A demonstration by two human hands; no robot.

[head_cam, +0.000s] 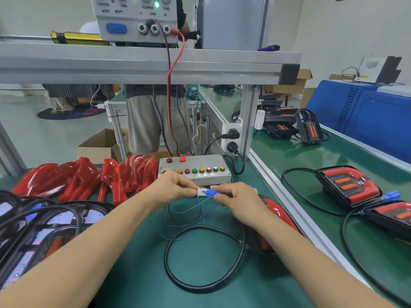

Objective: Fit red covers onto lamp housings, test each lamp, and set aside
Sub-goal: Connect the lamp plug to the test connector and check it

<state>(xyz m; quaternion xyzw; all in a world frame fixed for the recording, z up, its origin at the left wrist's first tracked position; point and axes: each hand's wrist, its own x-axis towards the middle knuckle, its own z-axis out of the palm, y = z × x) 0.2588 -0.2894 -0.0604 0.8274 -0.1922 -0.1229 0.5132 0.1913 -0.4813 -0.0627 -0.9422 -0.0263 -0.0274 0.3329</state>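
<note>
— What are the hands doing?
— Both meet over the green table [138, 274], just in front of the grey button box [195, 168]. The left hand [172, 187] pinches a white plug [201, 192] between thumb and fingertips. The right hand [239, 200] pinches a blue plug [210, 193], and the two plugs touch end to end.

— Any wires on them?
— Thin blue wires [195, 213] hang from the plugs, and a thick black cable [200, 283] lies in a loop on the table under the arms.

— Where is the lamp?
— A lamp with its red cover on [278, 213] lies under the right forearm, mostly hidden. I cannot tell which cable runs to it.

— And the loose parts?
— The red covers [89, 181] stand in a row at the back left, beside the button box. The black housings [33, 232] are stacked at the near left edge.

— Anything finished?
— Two lamps [351, 187] with red covers lie on the neighbouring table to the right, well apart from the hands.

— Overhead?
— A power supply [135, 21] sits on the shelf, its green light on, with a red lead [175, 63] and a black one running down to the box.
</note>
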